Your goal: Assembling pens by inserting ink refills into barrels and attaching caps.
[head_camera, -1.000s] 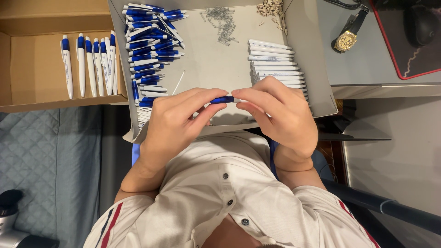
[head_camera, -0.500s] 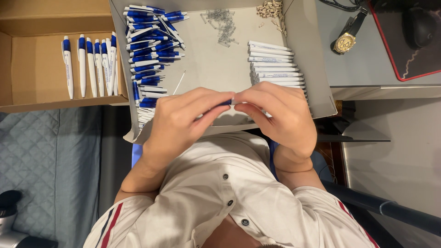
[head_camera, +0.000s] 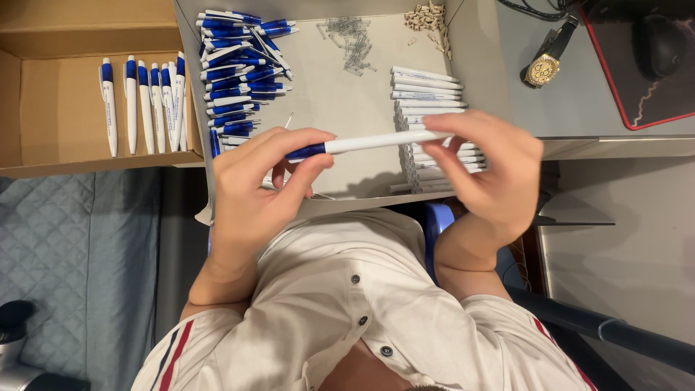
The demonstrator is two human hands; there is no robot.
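The left hand (head_camera: 257, 188) pinches the blue end of a pen (head_camera: 365, 143) between thumb and fingertips, fingers curled closed around it, while the right hand (head_camera: 492, 174) grips the white end of the same pen, fingers bent and the thumb underneath. The pen lies level and crosswise between both hands, lifted above the near edge of a shallow grey tray (head_camera: 347, 108), touching nothing else. Inside the tray, blue caps (head_camera: 239, 72) are heaped against the left wall, running from the far corner down toward the near one. White barrels (head_camera: 427, 94) are stacked in a neat column by the right wall, partly hidden behind the right hand. Small clear springs (head_camera: 351, 40) lie scattered near the far edge at the middle, and a cluster of pale beige bits (head_camera: 428, 18) sits in the far right corner. Left of the tray stands an open cardboard box (head_camera: 51, 108), and finished pens (head_camera: 141, 105) lie side by side along its right end, blue tips pointing away. On the desk beyond the tray's right wall rests a gold watch (head_camera: 543, 66), just beside a black mat (head_camera: 644, 65) with a red border carrying a dark mouse (head_camera: 660, 45). The person wears a white buttoned shirt (head_camera: 347, 311)
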